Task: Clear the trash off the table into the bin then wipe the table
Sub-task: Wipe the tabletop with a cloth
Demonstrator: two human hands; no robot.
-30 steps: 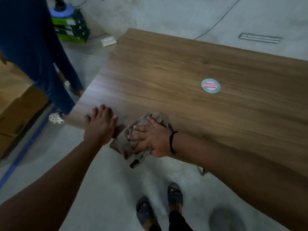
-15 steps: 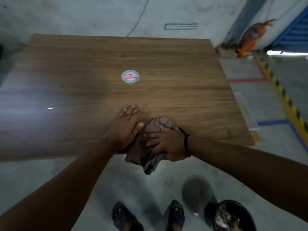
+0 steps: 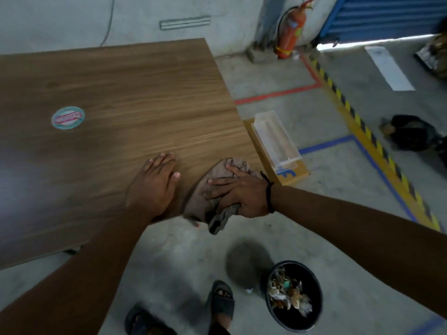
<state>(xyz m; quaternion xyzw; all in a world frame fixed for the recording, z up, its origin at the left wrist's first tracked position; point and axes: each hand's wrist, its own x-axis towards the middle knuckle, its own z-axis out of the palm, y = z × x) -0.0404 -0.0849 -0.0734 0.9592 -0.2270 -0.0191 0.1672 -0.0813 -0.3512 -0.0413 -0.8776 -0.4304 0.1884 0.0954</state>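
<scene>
The brown wooden table (image 3: 121, 81) fills the left half of the head view. A crumpled brown-grey cloth (image 3: 202, 201) lies at the table's near right corner, part of it hanging over the edge. My right hand (image 3: 238, 191) presses on the cloth with fingers spread flat. My left hand (image 3: 154, 187) rests flat on the bare wood just left of the cloth. A black round bin (image 3: 317, 284) holding trash stands on the floor below my right arm.
A round teal and red sticker (image 3: 68, 118) sits on the table at the left. A clear plastic box (image 3: 275, 139) on cardboard lies on the floor by the table's right edge. A red fire extinguisher (image 3: 291, 30) stands at the wall. My sandalled feet (image 3: 220, 303) are near the bin.
Both hands and the cloth have slid along the near edge from the left corner to the right corner. The view turned right, and the bin came into sight.
</scene>
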